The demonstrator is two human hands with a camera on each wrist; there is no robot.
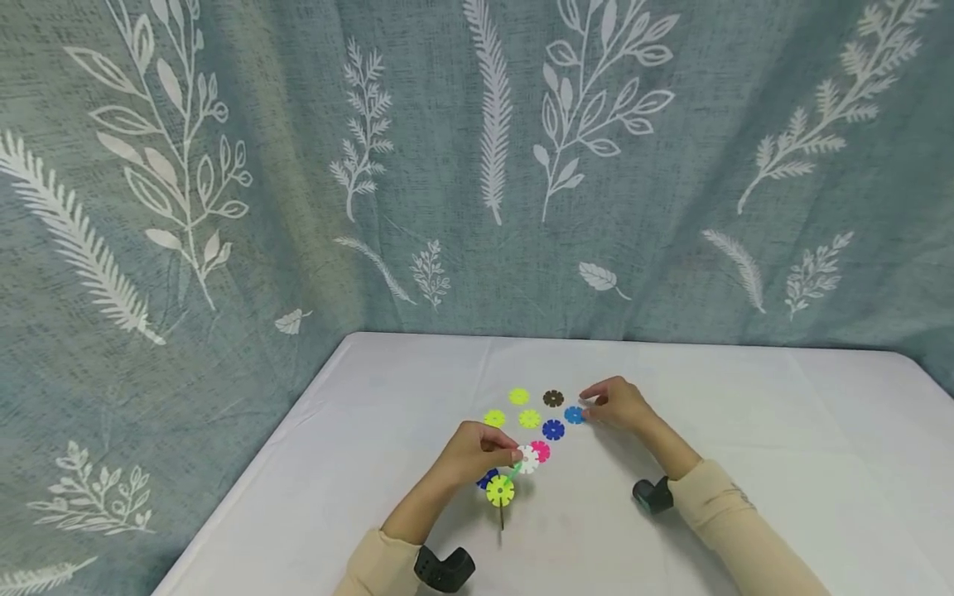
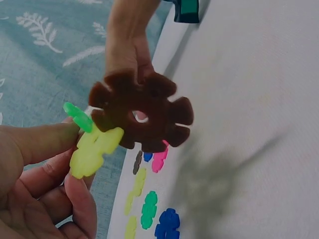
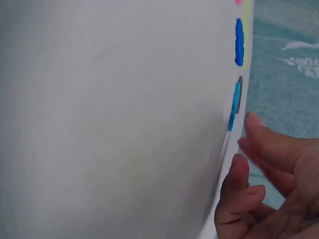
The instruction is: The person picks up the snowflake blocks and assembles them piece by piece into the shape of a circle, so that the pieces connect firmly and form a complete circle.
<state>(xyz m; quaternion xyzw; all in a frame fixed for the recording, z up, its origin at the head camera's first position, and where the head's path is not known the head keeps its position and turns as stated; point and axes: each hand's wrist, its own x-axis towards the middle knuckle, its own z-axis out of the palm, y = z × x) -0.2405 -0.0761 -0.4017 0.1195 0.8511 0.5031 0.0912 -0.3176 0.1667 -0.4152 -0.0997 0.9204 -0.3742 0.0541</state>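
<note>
At lower centre of the head view, the left hand (image 1: 468, 454) pinched a cluster of joined discs (image 1: 510, 476) in its curled fingers (image 2: 47, 142), above the white table (image 1: 745, 430). Right of it, the right hand (image 1: 614, 403) hovered with fingers (image 3: 264, 144) loosely parted, holding nothing, just beside the light-blue disc (image 1: 573, 415).

Staged recording setup, not a lived-in room: a white-clothed counter (image 1: 373, 397) stands against a teal leaf-print fabric backdrop (image 1: 298, 165) covering the walls.
</note>
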